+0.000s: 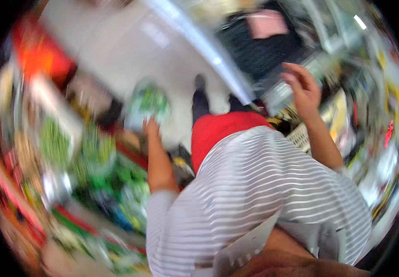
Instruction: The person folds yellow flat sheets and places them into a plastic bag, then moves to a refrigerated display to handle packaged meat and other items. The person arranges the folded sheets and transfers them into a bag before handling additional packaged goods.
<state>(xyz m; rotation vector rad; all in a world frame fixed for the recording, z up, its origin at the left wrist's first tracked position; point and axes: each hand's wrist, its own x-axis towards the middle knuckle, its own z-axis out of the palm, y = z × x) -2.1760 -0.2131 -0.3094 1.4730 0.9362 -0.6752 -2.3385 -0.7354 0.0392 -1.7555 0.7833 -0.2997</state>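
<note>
My left hand is at the left of my body, its fingers smeared by motion. Just beyond its fingertips is a clear plastic bag with green stuff inside; whether the hand touches or grips it, I cannot tell. Raised on the right, my right hand has loosely bent fingers that are apart, and nothing shows in it. Behind that hand is a grey, box-like surface, and farther off a dark basket-like container with a pink piece on it.
Piles of green goods crowd the left, with a red object farther back. A pale metal edge runs across the light floor. Mixed, blurred goods line the right, a yellow item among them.
</note>
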